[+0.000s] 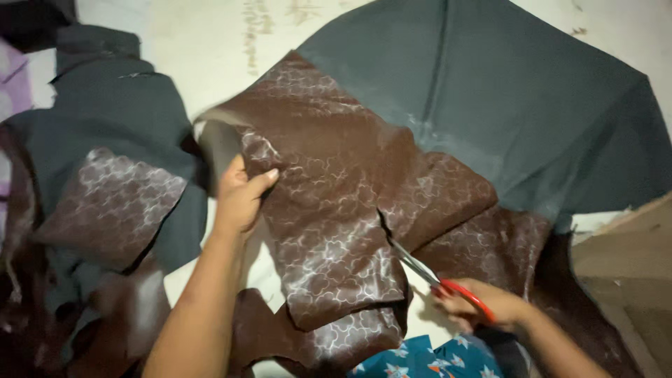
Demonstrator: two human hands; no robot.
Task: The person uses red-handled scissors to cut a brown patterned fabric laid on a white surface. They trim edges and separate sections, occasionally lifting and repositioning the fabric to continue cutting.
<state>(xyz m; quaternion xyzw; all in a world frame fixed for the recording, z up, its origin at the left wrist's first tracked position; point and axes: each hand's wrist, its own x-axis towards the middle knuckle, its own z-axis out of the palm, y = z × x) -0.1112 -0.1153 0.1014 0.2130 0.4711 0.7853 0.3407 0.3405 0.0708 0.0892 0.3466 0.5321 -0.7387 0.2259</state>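
Cutting patterned brown fabric [336, 210] with red-handled scissors [437, 280].

Spread mid-scene over dark grey cloth [504, 91] on the pale floor [210, 42]. Right hand [483, 308] closed through the handles, blades part open at the slit's end. Left hand [241, 196] pinching the folded far-left edge. Best kept taut away from the blades, cutting in long strokes, grey layer kept out from under.

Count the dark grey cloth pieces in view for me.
2. One grey piece lies spread at upper right, behind the brown patterned cloth. The other grey piece lies at upper left. More may be hidden under the brown cloth.
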